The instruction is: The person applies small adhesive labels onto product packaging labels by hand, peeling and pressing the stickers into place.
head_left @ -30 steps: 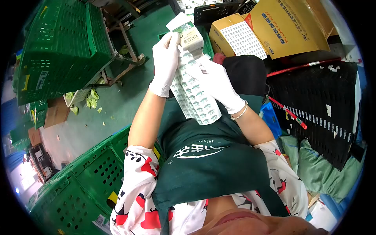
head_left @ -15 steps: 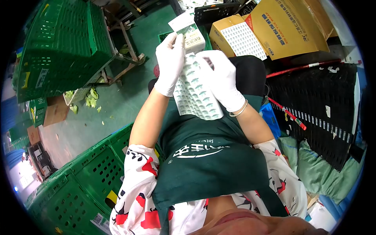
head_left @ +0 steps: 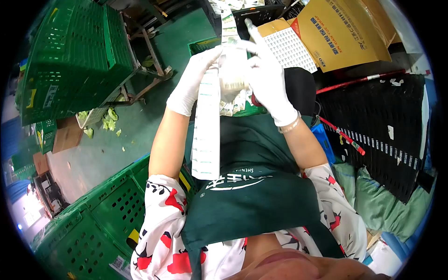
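My gloved left hand is closed on the sticker sheet. The sheet hangs down in front of the apron as a narrow white strip with faint green marks, seen at a steep angle. Between my two hands is a pale packet, blurred, with a barcode near its lower edge. My gloved right hand lies against the right side of this packet with its lower fingers curled; its index finger stretches up and away. Exactly how the packet is gripped is partly hidden. Below it, several labelled packets lie in a green crate.
A cardboard box stands at upper right, with another sticker sheet beside it. More packets lie by a black crate ahead. Stacked green crates stand left, a black slatted crate right. Lettuce scraps lie on the floor.
The sticker sheet has turned from facing me to a narrow strip and shifted left. My right hand has left the sheet and its index finger now points up. A packet has appeared between my hands.
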